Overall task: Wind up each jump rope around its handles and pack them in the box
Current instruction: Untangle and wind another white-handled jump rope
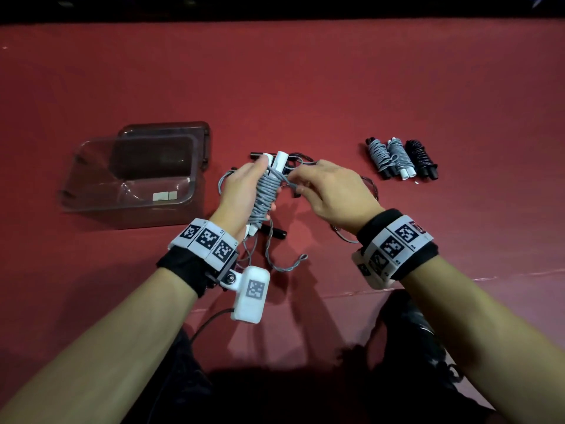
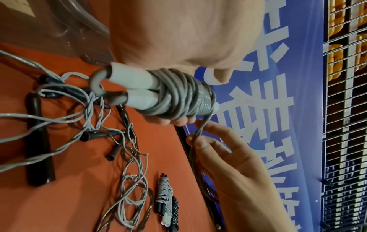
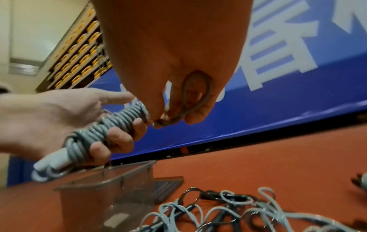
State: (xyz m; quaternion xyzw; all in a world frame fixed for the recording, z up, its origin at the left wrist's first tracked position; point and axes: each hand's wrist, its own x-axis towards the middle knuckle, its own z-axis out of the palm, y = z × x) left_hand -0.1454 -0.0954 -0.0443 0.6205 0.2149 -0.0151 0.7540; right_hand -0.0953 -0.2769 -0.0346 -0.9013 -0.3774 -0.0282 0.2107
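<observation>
My left hand [image 1: 244, 191] grips a jump rope bundle [image 1: 267, 191]: two white handles side by side with grey cord coiled round them [image 2: 178, 97]. My right hand [image 1: 324, 188] pinches the last loop of that grey cord [image 3: 196, 94] close to the bundle's upper end. A clear plastic box [image 1: 128, 175] stands empty at the left, its lid [image 1: 171, 139] behind it. Three wound ropes [image 1: 400, 157] lie side by side at the right. Loose grey and dark ropes with black handles [image 2: 39, 138] lie tangled under my hands.
The red table [image 1: 305, 87] stretches far back and to the right. Its near edge runs just past my wrists. A blue banner [image 3: 278, 94] and a wire rack stand beyond the table.
</observation>
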